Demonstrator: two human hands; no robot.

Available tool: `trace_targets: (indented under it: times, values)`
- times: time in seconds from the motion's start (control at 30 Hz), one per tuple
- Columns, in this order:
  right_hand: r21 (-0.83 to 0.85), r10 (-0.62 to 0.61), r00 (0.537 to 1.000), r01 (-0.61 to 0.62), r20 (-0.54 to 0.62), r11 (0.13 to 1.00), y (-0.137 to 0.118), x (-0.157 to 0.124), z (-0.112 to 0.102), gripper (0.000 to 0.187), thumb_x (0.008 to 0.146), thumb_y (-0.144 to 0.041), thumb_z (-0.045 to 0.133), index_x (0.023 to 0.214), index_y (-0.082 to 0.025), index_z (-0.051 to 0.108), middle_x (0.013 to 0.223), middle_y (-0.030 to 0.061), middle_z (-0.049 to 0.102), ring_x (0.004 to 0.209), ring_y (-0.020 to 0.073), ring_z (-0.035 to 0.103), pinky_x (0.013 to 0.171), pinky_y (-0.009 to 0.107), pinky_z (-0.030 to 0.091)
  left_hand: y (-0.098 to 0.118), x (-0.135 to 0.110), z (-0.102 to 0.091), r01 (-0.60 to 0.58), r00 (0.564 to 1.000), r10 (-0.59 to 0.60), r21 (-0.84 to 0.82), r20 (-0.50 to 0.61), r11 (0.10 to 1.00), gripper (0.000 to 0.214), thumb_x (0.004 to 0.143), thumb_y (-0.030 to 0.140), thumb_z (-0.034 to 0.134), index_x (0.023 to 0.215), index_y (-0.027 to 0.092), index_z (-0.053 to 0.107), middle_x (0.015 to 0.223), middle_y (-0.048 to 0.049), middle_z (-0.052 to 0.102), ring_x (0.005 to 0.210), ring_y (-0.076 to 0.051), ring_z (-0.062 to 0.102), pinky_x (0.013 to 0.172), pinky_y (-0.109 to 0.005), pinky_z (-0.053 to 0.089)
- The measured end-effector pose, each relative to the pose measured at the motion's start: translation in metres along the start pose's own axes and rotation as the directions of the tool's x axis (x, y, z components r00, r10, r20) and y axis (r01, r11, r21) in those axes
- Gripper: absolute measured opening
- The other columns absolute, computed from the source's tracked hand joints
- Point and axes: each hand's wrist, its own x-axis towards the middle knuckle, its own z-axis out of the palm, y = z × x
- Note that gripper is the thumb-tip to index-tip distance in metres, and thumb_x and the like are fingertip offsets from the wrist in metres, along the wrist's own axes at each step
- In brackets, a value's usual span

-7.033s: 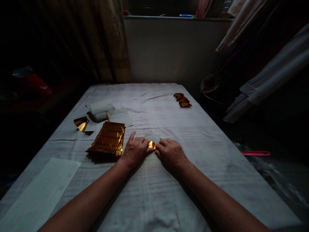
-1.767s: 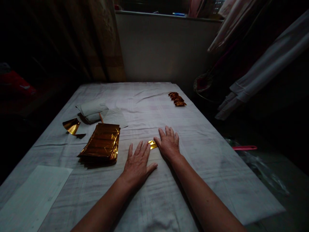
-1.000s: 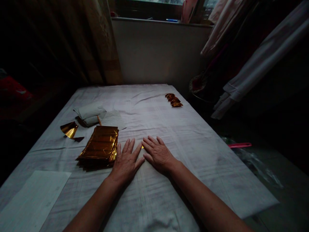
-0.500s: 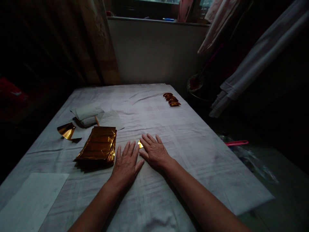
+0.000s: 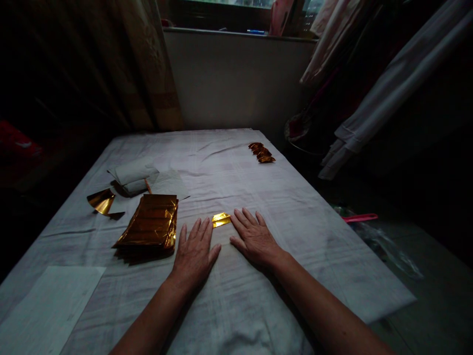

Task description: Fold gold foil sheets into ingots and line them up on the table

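A small folded gold foil piece [image 5: 221, 220] lies on the white cloth-covered table [image 5: 281, 217]. My left hand [image 5: 194, 251] rests flat on the cloth just below and left of it, fingers spread and empty. Flat to the right of the piece lies my right hand [image 5: 254, 237], fingers stretched out, its fingertips close beside the foil. A stack of gold foil sheets [image 5: 150, 225] sits to the left of my left hand.
A row of several folded gold pieces [image 5: 260, 152] lies near the far right edge. Folded white paper [image 5: 133, 173] and a gold foil scrap [image 5: 99, 200] lie at the left. A white sheet [image 5: 48, 305] lies near the front left. Cloth hangs at the right.
My right hand slid right off the folded gold piece, so the piece now shows in full between the hands. My left hand stayed flat in place.
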Motion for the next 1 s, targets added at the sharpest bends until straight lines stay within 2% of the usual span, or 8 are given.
trace_targets:
  times: [0.27,0.4,0.5,0.57,0.63,0.83,1.0]
  values:
    - [-0.011,0.010,0.999,-0.011,-0.047,1.000,-0.003,0.000,0.001,0.057,0.099,-0.047,0.044,0.151,-0.023,0.039,0.159,0.0114,0.033,0.147,0.0306,0.028,0.117,0.057,0.021,-0.005,0.005,-0.011,-0.020,1.000,0.020,-0.003,-0.009,1.000,0.047,0.094,0.036,0.052,0.139,0.022,0.052,0.148,-0.0094,0.052,0.138,-0.033,0.045,0.115,-0.062,0.027]
    - [0.014,0.010,0.999,-0.010,-0.039,1.000,-0.002,0.000,0.004,0.058,0.099,-0.048,0.044,0.151,-0.022,0.039,0.159,0.0112,0.032,0.148,0.0317,0.026,0.117,0.058,0.019,-0.002,0.018,-0.016,-0.018,0.997,0.017,-0.013,-0.079,1.000,0.035,0.095,0.028,0.049,0.127,0.021,0.062,0.137,-0.0104,0.062,0.130,-0.032,0.054,0.114,-0.061,0.028]
    - [0.029,0.017,0.999,-0.016,-0.049,0.999,-0.001,0.001,0.007,0.058,0.099,-0.048,0.043,0.151,-0.021,0.039,0.160,0.0112,0.031,0.148,0.0320,0.025,0.117,0.059,0.017,0.008,0.032,-0.011,-0.082,0.990,0.076,-0.042,-0.120,0.996,0.042,0.097,0.029,0.046,0.136,0.019,0.056,0.141,-0.0121,0.058,0.133,-0.031,0.051,0.117,-0.058,0.025]
    - [0.037,0.018,0.998,-0.016,-0.063,0.999,-0.001,0.000,0.008,0.057,0.100,-0.046,0.041,0.151,-0.021,0.038,0.159,0.0109,0.032,0.148,0.0311,0.026,0.118,0.058,0.016,0.015,0.040,-0.005,-0.162,0.985,0.157,-0.080,-0.067,0.984,0.046,0.099,0.033,0.042,0.142,0.021,0.051,0.147,-0.0091,0.053,0.139,-0.028,0.044,0.119,-0.056,0.021]
    - [0.045,0.015,0.997,-0.012,-0.077,0.999,-0.002,0.000,0.008,0.056,0.100,-0.044,0.040,0.152,-0.022,0.037,0.159,0.0105,0.032,0.148,0.0304,0.026,0.118,0.057,0.016,0.017,0.043,0.001,-0.172,0.985,0.173,-0.110,-0.001,0.979,0.049,0.100,0.038,0.037,0.145,0.021,0.047,0.150,-0.0075,0.049,0.143,-0.027,0.039,0.120,-0.055,0.019]
    - [0.060,0.012,0.994,-0.006,-0.105,0.998,-0.001,-0.001,0.010,0.057,0.098,-0.047,0.045,0.149,-0.023,0.042,0.159,0.0111,0.033,0.147,0.0307,0.027,0.118,0.056,0.015,-0.004,0.031,0.007,-0.163,0.983,0.170,-0.099,0.075,0.982,0.059,0.100,0.048,0.036,0.151,0.020,0.037,0.156,-0.0091,0.039,0.146,-0.028,0.034,0.119,-0.057,0.016]
    - [0.072,0.016,0.990,-0.006,-0.139,0.997,-0.003,0.000,0.009,0.054,0.096,-0.041,0.052,0.146,-0.022,0.046,0.156,0.0124,0.038,0.145,0.0317,0.031,0.116,0.057,0.018,-0.018,0.017,0.008,-0.120,0.993,0.118,-0.078,-0.028,0.990,0.052,0.098,0.040,0.044,0.147,0.021,0.043,0.151,-0.0108,0.047,0.142,-0.030,0.039,0.118,-0.057,0.019]
